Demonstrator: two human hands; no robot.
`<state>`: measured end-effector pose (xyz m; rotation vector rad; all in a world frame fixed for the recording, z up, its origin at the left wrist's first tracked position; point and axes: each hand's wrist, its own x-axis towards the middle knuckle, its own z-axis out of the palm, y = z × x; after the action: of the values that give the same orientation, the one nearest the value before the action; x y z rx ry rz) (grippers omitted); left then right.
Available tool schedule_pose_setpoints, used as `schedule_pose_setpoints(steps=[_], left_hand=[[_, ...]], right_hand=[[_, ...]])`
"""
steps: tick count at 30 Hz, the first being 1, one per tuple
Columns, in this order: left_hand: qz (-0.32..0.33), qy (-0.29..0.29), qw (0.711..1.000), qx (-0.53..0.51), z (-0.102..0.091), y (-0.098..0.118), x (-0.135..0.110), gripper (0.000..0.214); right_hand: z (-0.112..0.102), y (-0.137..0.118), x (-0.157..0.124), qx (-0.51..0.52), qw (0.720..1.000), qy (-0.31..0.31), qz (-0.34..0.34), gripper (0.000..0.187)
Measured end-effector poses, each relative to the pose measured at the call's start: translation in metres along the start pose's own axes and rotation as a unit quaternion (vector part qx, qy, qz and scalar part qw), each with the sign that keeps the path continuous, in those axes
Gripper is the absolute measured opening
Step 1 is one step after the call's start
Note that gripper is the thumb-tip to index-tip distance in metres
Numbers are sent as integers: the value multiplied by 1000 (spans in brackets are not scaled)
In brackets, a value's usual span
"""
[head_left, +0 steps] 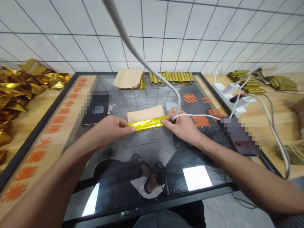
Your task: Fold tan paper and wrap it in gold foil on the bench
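Gold paper (148, 124) near orange “彩” (189, 98)

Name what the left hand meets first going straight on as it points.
The gold strip, which it already touches; beyond that, the left hand would probably meet the right hand, though depth is unclear.

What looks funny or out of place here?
The white cord looks odd: it droops over the table to the right hand, close to the shiny gold paper, so it might get in the way.
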<state>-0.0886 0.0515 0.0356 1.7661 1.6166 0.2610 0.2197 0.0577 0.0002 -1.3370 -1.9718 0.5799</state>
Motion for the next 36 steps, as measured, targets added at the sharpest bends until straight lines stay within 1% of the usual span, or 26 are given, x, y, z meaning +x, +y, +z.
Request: schedule_pose_setpoints(steps=[3, 6, 8, 13, 19, 25, 30, 36], left_hand=[[5, -6, 1000, -9, -1, -3, 1, 47], [-10, -23, 1000, -10, -2, 1, -1, 44], [-24, -27, 999, -12, -2, 5, -3, 43], [-25, -29, 999, -25, 1, 8, -4, 42], [-32, -33, 999, -8, 3, 9, -4, 39], [-24, -22, 999, 4, 7, 5, -3, 35], [-21, -20, 1000, -9, 7, 9, -5, 33], [-18, -7, 1000, -24, 9, 10, -6, 35]], right_hand=[[0, 0, 0, 2, 1000, -3, 12, 27], [-1, 0, 0, -16, 1000, -19, -8, 26], [-2, -1, 0, -31, 999, -30, -19, 29], [-4, -2, -1, -21, 999, -22, 21, 36], [-5, -5, 0, -40, 999, -29, 8, 35], [-4, -6, 1, -74, 997, -32, 5, 37], [-3, -5, 2, -104, 994, -31, -1, 35], [-4, -6, 2, -117, 992, -42, -5, 37]])
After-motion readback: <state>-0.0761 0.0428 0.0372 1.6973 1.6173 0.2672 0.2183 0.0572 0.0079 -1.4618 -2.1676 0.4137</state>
